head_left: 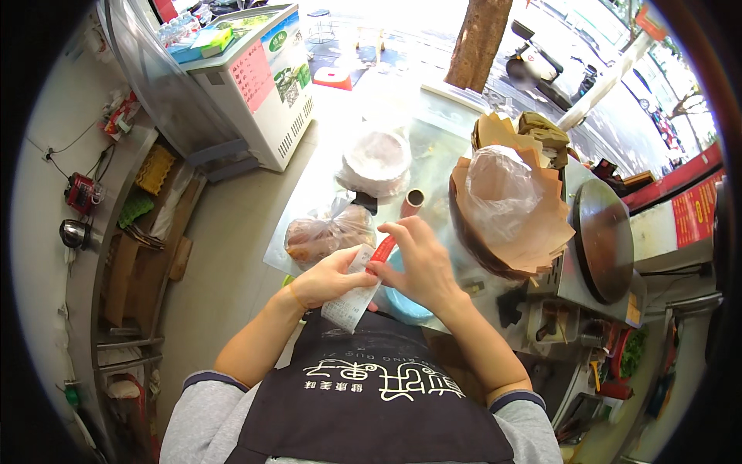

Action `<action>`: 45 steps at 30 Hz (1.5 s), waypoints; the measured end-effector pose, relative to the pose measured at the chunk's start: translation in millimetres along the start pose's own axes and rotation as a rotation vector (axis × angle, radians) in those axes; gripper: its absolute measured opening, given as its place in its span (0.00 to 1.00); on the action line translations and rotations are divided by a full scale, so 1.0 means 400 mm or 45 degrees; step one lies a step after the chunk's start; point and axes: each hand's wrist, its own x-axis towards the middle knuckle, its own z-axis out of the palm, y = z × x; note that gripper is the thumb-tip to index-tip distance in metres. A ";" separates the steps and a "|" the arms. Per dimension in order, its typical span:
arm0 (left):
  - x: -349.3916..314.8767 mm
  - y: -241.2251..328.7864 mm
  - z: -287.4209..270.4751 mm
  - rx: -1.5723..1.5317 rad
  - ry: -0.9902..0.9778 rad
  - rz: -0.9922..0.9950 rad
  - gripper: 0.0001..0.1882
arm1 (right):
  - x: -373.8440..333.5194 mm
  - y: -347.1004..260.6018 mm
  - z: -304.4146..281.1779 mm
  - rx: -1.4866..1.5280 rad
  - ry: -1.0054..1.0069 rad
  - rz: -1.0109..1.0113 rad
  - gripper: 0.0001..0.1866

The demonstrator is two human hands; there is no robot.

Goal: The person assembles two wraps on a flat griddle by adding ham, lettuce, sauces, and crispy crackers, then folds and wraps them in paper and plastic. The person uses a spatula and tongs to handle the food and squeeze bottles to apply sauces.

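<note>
In front of my apron, my left hand [323, 280] is closed on a white printed paper slip [352, 307] that hangs down from its thumb and fingers. My right hand [423, 267] pinches a small red strip [383, 248] right beside the slip's upper end. Whether the strip and slip are joined, I cannot tell. Just beyond my left hand lies a tied clear plastic bag [325, 234] of brownish food. A reddish-brown tube or cup with a dark opening [413, 200] stands past my right fingers. Partly hidden under my right hand is a light-blue round thing [406, 307].
White round dishes in plastic [376, 160] sit farther back on the pale table. At right stands a large bundle of brown paper bags [518, 224] with clear plastic inside. A round griddle [604, 241] is beyond it. A chest freezer [255, 93] and shelves [127, 263] are left.
</note>
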 end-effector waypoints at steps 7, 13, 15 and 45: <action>0.010 -0.041 -0.050 -0.029 0.027 0.198 0.18 | -0.030 0.050 0.098 0.821 0.321 0.494 0.31; 0.002 -0.080 -0.149 -0.361 0.470 0.543 0.14 | -0.038 0.005 0.223 0.976 -0.245 0.495 0.28; -0.018 -0.051 -0.176 -0.355 0.615 0.640 0.11 | -0.023 0.047 0.296 0.882 -0.102 0.622 0.26; 0.192 -0.066 -0.403 1.456 0.808 0.726 0.09 | 0.288 0.177 0.358 0.483 -0.232 0.345 0.13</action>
